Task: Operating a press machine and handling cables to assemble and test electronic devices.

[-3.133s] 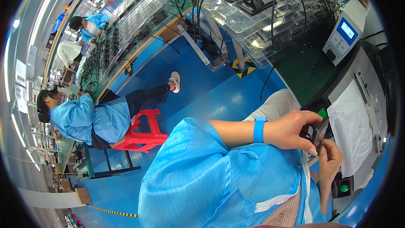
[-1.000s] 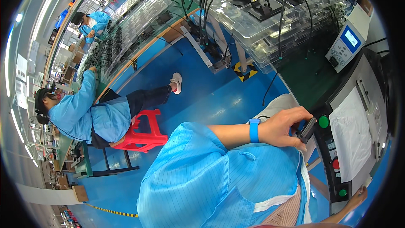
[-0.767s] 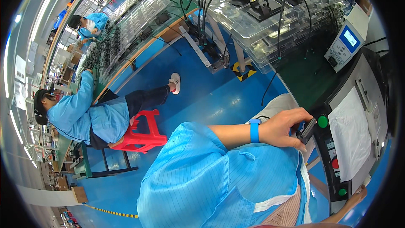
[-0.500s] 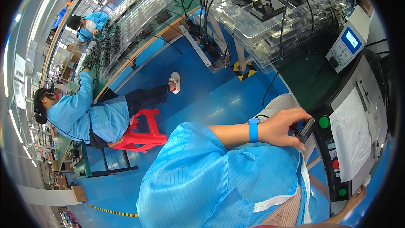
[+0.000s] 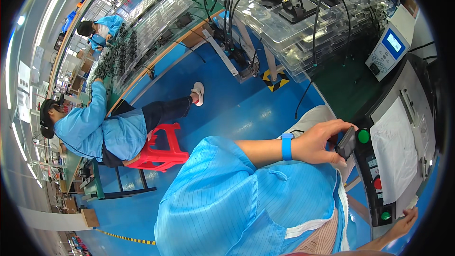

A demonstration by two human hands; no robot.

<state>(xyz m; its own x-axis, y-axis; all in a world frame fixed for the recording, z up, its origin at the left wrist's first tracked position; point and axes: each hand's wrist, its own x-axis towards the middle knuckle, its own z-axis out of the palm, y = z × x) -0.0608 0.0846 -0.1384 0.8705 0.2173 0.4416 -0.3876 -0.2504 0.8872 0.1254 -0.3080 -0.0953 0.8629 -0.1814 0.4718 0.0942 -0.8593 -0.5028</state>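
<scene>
My left hand, with a blue band at its wrist, pinches a small flat black rectangular part between thumb and fingers. The part is tilted, its dark face partly visible, just left of a black control panel with green and red buttons. At the lower right, my right hand is beside the machine's near edge, its fingers curled. A small pale scrap shows at its fingertips; I cannot make out what it is. A white sheet lies on the grey machine top above the panel.
A white controller with a lit screen stands on the green bench. Stacked clear trays hold black devices with dangling cables. A co-worker in blue sits on a red stool; another person works farther back.
The black part in my left hand has turned, showing more of its face, and the index finger reaches farther right. My right hand has shifted slightly to the right.
</scene>
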